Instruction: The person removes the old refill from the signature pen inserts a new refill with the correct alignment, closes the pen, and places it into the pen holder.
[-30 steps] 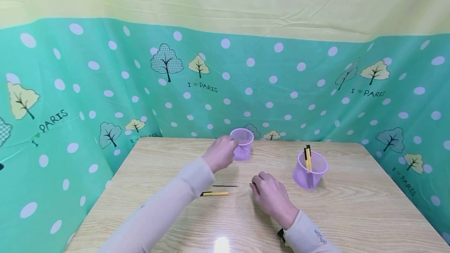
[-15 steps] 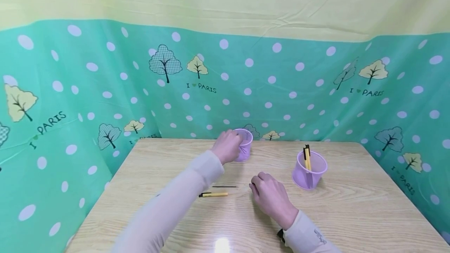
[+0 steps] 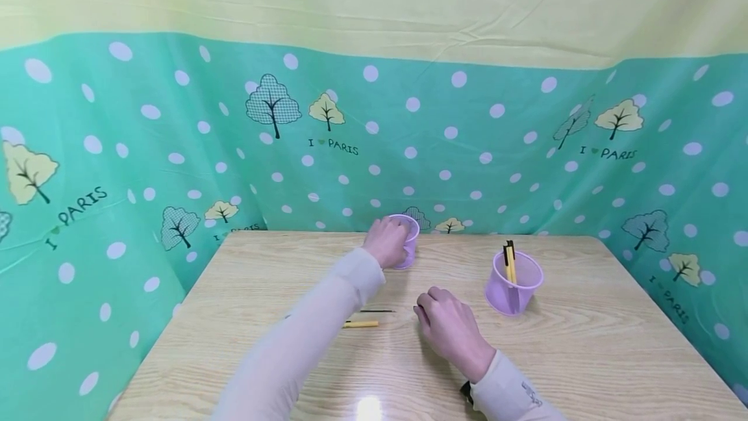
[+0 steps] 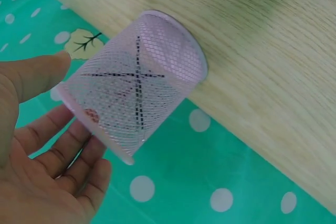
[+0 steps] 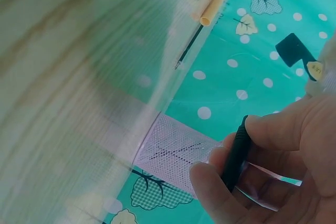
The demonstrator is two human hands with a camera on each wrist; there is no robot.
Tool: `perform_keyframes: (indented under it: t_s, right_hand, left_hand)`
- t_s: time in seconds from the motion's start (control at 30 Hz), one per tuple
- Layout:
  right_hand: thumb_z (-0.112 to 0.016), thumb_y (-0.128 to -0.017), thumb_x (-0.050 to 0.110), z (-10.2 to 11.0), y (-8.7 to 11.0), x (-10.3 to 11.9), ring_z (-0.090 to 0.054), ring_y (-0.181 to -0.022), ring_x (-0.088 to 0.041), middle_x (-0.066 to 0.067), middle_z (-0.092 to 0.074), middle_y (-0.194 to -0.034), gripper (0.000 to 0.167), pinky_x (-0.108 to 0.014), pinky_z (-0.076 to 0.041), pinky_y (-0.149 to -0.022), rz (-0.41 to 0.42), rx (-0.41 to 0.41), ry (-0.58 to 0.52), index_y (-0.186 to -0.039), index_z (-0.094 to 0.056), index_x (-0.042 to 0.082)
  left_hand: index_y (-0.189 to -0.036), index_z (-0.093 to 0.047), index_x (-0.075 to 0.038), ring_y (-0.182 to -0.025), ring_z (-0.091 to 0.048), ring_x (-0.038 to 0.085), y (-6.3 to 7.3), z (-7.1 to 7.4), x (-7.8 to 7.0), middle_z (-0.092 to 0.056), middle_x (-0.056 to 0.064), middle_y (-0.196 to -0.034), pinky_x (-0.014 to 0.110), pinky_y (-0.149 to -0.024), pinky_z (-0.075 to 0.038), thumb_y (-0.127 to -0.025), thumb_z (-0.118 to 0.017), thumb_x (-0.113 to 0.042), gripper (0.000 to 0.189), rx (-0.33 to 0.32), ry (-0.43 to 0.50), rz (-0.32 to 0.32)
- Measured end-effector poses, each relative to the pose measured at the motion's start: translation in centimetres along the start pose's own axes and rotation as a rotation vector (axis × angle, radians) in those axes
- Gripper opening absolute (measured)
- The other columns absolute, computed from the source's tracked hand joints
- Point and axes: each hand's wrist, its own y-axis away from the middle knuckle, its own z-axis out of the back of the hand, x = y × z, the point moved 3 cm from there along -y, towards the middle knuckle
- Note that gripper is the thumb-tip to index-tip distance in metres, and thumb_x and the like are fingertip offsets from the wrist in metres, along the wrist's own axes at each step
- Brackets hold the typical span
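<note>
A lilac mesh pen cup [image 4: 142,82] stands at the table's back edge. My left hand [image 3: 386,243] is at its rim, thumb [image 4: 44,72] on one side and loosely bent fingers on the other. One fingertip shows faintly through the mesh; whether it presses the wall I cannot tell. My right hand [image 3: 452,330], low over the table, pinches a short black ridged pen part [image 5: 237,153] between thumb and fingers. Left of it lie a thin dark pen refill [image 3: 378,311] and a yellow pen barrel [image 3: 365,324] with a black end, partly behind my left sleeve.
A second lilac cup [image 3: 497,297] at the right holds yellow pens [image 3: 510,265] with black clips, standing upright. A green dotted curtain [image 3: 327,180] hangs behind the wooden table [image 3: 584,343] and along its sides.
My left hand has moved right and slightly back to the rear cup's rim, its sleeve now covering part of the yellow barrel. The right hand has stayed in place.
</note>
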Motion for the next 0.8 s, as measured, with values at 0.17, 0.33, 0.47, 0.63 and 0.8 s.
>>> perform_keyframes:
  t_s: [0.17, 0.33, 0.47, 0.63, 0.8]
  right_hand:
    - [-0.073, -0.081, 0.017, -0.1, 0.0, -0.1, -0.046, -0.058, -0.010, 0.007, -0.046, -0.068, 0.009, -0.025, -0.040, -0.045, 0.001, -0.002, 0.002, -0.077, -0.066, 0.014]
    - [-0.073, -0.081, 0.017, -0.1, 0.0, 0.0, -0.046, -0.058, -0.010, 0.007, -0.046, -0.068, 0.008, -0.025, -0.040, -0.045, 0.003, 0.002, 0.002, -0.078, -0.067, 0.014]
    - [-0.074, -0.081, 0.017, -0.1, 0.0, 0.0, -0.046, -0.058, -0.009, 0.007, -0.047, -0.069, 0.008, -0.025, -0.040, -0.045, 0.009, -0.002, 0.008, -0.079, -0.067, 0.014]
    - [-0.074, -0.081, 0.017, 0.0, 0.0, 0.0, -0.046, -0.058, -0.009, 0.007, -0.047, -0.068, 0.007, -0.025, -0.041, -0.045, 0.006, -0.005, 0.007, -0.079, -0.068, 0.014]
    - [-0.074, -0.080, 0.017, -0.1, 0.0, 0.1, -0.047, -0.058, -0.010, 0.007, -0.046, -0.068, 0.008, -0.026, -0.041, -0.045, 0.009, 0.001, 0.001, -0.079, -0.067, 0.013]
  left_hand:
    - [-0.112, -0.064, -0.011, -0.108, -0.057, 0.026, -0.4, -0.6, 0.0, -0.065, 0.007, -0.110, 0.041, -0.088, -0.046, -0.080, -0.070, -0.029, 0.037, 0.009, 0.003, 0.009]
    - [-0.111, -0.065, -0.012, -0.105, -0.059, 0.026, -0.7, -1.1, -0.2, -0.066, 0.007, -0.110, 0.041, -0.087, -0.045, -0.082, -0.067, -0.031, 0.035, 0.027, -0.019, 0.012]
    - [-0.105, -0.068, -0.013, -0.106, -0.058, 0.026, -1.0, -1.5, -0.4, -0.067, 0.007, -0.110, 0.044, -0.091, -0.042, -0.088, -0.059, -0.033, 0.028, 0.042, -0.022, 0.014]
    - [-0.100, -0.068, -0.016, -0.105, -0.057, 0.026, -1.3, -1.9, -0.6, -0.068, 0.004, -0.107, 0.045, -0.092, -0.040, -0.091, -0.055, -0.033, 0.024, 0.041, -0.021, 0.029]
    - [-0.102, -0.067, -0.017, -0.104, -0.057, 0.026, -1.4, -2.1, -0.7, -0.067, 0.004, -0.108, 0.047, -0.092, -0.038, -0.089, -0.059, -0.033, 0.022, 0.067, -0.017, 0.055]
